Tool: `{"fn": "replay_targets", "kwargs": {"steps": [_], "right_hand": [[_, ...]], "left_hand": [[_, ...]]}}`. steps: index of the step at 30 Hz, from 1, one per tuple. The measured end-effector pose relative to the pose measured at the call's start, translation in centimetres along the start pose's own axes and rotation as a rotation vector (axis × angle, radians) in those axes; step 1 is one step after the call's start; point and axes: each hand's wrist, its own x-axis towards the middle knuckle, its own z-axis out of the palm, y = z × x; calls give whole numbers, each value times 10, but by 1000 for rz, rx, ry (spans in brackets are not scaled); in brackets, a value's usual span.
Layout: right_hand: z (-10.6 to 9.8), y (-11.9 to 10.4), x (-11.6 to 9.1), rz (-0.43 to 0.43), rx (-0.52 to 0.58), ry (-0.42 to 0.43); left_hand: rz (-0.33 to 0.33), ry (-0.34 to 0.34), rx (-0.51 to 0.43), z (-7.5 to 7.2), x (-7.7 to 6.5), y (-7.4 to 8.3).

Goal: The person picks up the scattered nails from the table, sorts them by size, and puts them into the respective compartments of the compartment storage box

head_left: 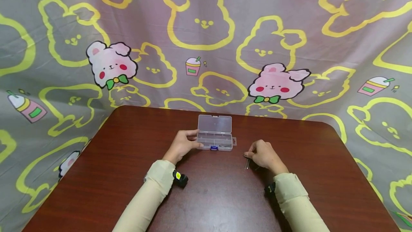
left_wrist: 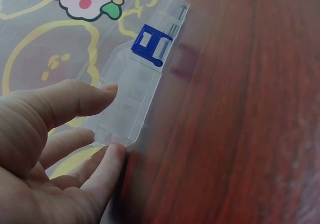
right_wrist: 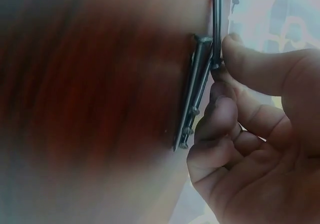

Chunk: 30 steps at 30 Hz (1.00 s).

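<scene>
- Between thumb and fingertips of the right hand [head_left: 265, 155], pinched near the head: one slim dark metal nail [right_wrist: 216, 18], shank pointing away from the palm, remaining fingers folded in.
- Just beside those fingertips, on the tabletop: a small cluster of loose nails [right_wrist: 192, 93], lying lengthwise against one another, heads at both ends of the bunch; exact count too blurred to tell.
- In the grasp of the left hand [head_left: 182, 145]: the left end of a clear plastic box [left_wrist: 125, 103], with thumb at the front corner and fingers round the end and back.
- Set on the table toward the far edge, left of the loose nails and a little farther back; near the right hand, but not touching it.
- Raised at the back of the box: a hinged lid [head_left: 215, 124], swung fully open.
- At the front: a blue latch [head_left: 214, 148]; at the right end: a hanging tab [head_left: 234, 141].
- Inside, divided compartments, with slim metal pieces [left_wrist: 182, 9] at the front right.
- Behind both hands: cream sleeves [head_left: 140, 207] and black wrist cameras [head_left: 180, 179].
- Under everything: a reddish-brown wooden table [head_left: 96, 174].
- Beyond and around: a grey cloth [head_left: 222, 56] printed with yellow outlines, pink rabbit heads and drink cups.
</scene>
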Motion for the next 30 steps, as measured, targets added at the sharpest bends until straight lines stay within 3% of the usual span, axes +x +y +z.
{"fn": "replay_targets", "kwargs": {"steps": [6, 15, 24, 30], "right_hand": [[1, 1, 2, 45, -17, -14], [-2, 2, 3, 4, 22, -44], [-14, 3, 2, -3, 145, -77], [-16, 6, 2, 26, 349, -80]], "left_hand": [[-9, -1, 10, 0, 1, 0], [-10, 9, 23, 1, 0, 1], [-22, 6, 22, 0, -2, 2], [-26, 1, 22, 1, -1, 3]]}}
